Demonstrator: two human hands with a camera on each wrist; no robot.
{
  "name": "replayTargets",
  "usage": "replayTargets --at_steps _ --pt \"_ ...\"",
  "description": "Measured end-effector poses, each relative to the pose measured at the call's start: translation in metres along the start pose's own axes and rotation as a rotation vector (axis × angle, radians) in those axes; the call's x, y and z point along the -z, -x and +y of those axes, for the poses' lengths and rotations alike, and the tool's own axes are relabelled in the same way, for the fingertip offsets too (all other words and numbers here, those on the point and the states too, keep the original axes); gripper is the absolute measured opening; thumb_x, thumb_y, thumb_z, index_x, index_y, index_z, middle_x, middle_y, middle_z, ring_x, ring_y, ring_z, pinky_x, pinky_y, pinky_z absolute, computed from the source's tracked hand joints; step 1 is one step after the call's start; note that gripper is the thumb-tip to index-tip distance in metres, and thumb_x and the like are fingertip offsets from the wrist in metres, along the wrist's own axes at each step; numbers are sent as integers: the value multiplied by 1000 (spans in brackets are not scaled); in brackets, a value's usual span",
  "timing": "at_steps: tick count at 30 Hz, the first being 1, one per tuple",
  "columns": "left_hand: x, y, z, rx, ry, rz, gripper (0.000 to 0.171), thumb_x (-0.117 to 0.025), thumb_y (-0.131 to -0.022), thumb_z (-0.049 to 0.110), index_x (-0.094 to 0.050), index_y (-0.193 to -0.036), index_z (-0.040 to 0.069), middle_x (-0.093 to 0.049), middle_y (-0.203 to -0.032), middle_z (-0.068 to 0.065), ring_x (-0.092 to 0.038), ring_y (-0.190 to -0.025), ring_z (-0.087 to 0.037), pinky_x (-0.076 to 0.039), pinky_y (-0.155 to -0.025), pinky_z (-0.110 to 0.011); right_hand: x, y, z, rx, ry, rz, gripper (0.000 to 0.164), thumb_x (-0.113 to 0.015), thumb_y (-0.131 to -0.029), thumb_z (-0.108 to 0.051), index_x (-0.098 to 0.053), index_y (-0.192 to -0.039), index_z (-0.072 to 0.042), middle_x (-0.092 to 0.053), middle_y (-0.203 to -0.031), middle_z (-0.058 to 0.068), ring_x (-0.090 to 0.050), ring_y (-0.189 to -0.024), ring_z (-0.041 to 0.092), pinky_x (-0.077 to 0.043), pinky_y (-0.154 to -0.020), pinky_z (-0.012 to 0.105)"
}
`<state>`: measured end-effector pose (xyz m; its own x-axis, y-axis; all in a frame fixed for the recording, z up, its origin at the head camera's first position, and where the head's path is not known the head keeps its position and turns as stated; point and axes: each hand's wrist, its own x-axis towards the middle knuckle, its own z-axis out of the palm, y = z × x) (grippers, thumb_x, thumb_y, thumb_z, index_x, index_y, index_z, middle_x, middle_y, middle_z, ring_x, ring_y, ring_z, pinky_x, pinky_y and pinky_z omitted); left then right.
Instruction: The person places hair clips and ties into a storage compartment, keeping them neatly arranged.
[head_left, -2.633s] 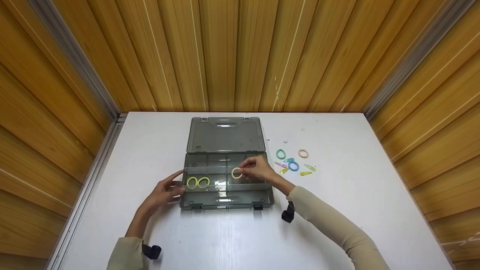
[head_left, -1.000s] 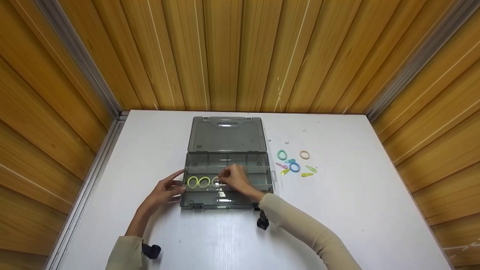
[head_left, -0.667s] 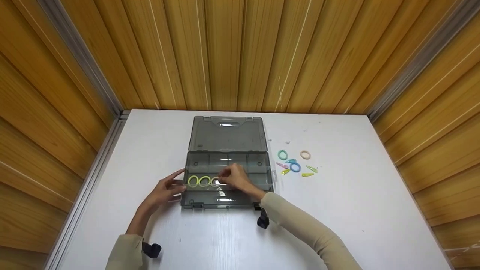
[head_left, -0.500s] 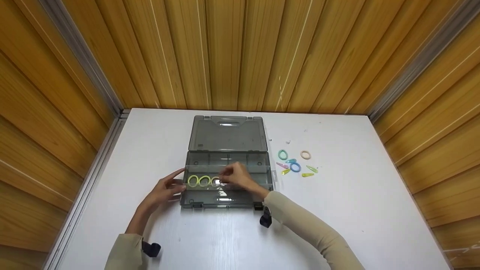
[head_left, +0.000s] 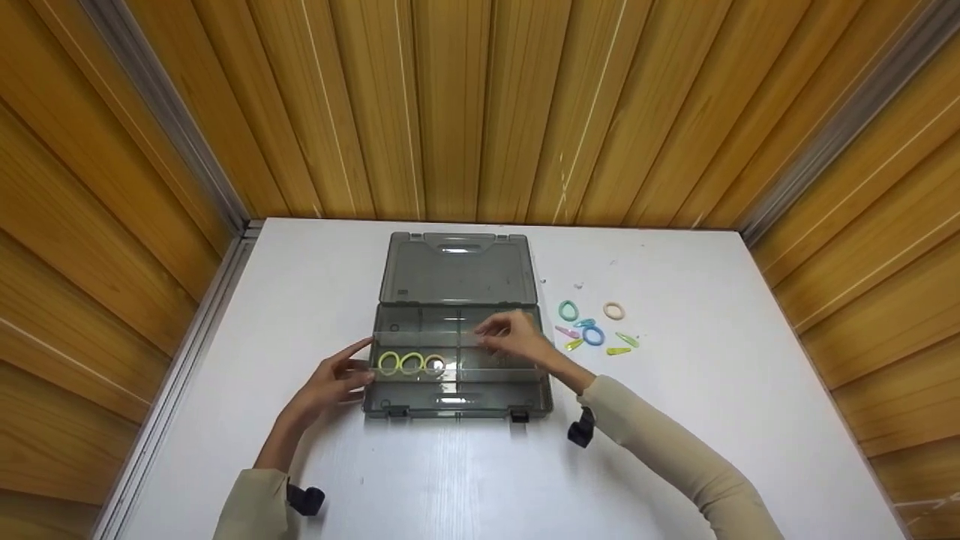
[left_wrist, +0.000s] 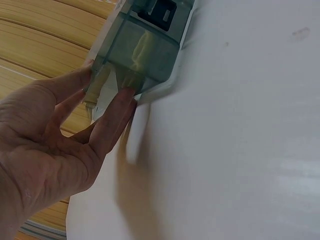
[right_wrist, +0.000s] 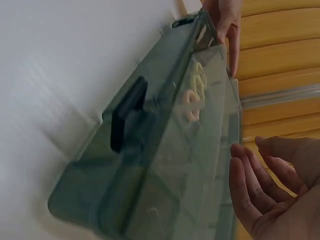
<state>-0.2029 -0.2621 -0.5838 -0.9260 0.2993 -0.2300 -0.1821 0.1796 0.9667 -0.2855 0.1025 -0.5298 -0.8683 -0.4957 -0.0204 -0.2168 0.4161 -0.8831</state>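
A grey see-through compartment box (head_left: 459,394) lies with its lid (head_left: 459,270) folded back. Two yellow hair ties (head_left: 388,363) and a peach hair tie (head_left: 434,365) sit in a row in its middle left compartment. At the box's left end, my left hand (head_left: 324,386) rests its extended fingers against the wall, as the left wrist view (left_wrist: 55,145) also shows. Over the right half hovers my right hand (head_left: 517,337), fingers loosely bent with nothing between them; in the right wrist view the thumb and fingertips (right_wrist: 239,162) are apart.
Right of the box lie a green hair tie (head_left: 568,310), a blue hair tie (head_left: 593,335) and another peach hair tie (head_left: 613,310). Several small hair clips (head_left: 619,351) in pink, blue, yellow and green are scattered among them. Wood-patterned walls (head_left: 450,112) enclose the white table (head_left: 420,480).
My right hand carried the peach hair tie left, set it beside the two yellow ones, let go and moved back up and right. The left hand stays against the box.
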Motion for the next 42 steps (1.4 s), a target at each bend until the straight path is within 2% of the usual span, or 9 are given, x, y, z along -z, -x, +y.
replayTargets --at_steps 3,7,9,15,22,30,36,42 --pt "-1 -2 -1 3 -6 2 74 -68 -99 16 -29 -162 12 -51 -139 -35 -67 -115 -32 -57 -98 -50 27 6 6 5 39 47 18 -73 -93 -7 -75 -107 5 -76 -94 22 -75 -81 40 -64 -65 33" --pt "-2 -3 -2 9 -9 11 74 -69 -99 16 -30 -162 12 -51 -138 -34 -67 -114 -31 -58 -97 -51 57 14 19 2 61 98 20 -73 -94 -9 -75 -109 5 -75 -95 25 -75 -80 40 -64 -66 43" --pt "-3 -4 -2 13 -3 12 74 -69 -99 17 -30 -162 12 -51 -139 -34 -67 -114 -31 -57 -98 -51 70 19 26 -12 70 121 21 -73 -95 -9 -74 -109 6 -74 -95 28 -75 -79 42 -64 -65 43" --pt "-4 -4 -2 15 4 8 75 -68 -99 15 -28 -162 11 -50 -139 -35 -66 -116 -31 -56 -99 -52 97 36 53 -87 71 181 24 -72 -94 -6 -72 -111 11 -73 -94 32 -76 -75 35 -63 -59 30" --pt "-2 -2 0 11 -15 16 73 -67 -100 17 -29 -162 13 -51 -139 -34 -66 -116 -34 -58 -97 -50 121 50 83 -215 85 274 24 -71 -93 -4 -71 -110 13 -74 -98 29 -77 -78 35 -64 -65 36" --pt "-1 0 0 6 -9 18 74 -68 -99 16 -29 -162 13 -52 -138 -34 -66 -117 -34 -56 -100 -52 136 59 111 -333 87 334 24 -71 -92 -3 -71 -109 13 -73 -103 28 -76 -76 24 -63 -65 27" --pt "-2 0 2 26 -14 23 74 -68 -100 18 -29 -162 14 -49 -141 -33 -66 -117 -33 -56 -101 -52 137 66 120 -368 155 322 23 -70 -93 -5 -72 -109 11 -75 -99 26 -74 -70 17 -58 -58 21" --pt "-2 0 2 30 -13 21 73 -67 -100 17 -28 -162 14 -50 -139 -33 -66 -116 -32 -56 -100 -52 134 68 124 -399 145 295 24 -69 -95 -7 -72 -111 10 -75 -95 22 -71 -69 15 -58 -56 23"
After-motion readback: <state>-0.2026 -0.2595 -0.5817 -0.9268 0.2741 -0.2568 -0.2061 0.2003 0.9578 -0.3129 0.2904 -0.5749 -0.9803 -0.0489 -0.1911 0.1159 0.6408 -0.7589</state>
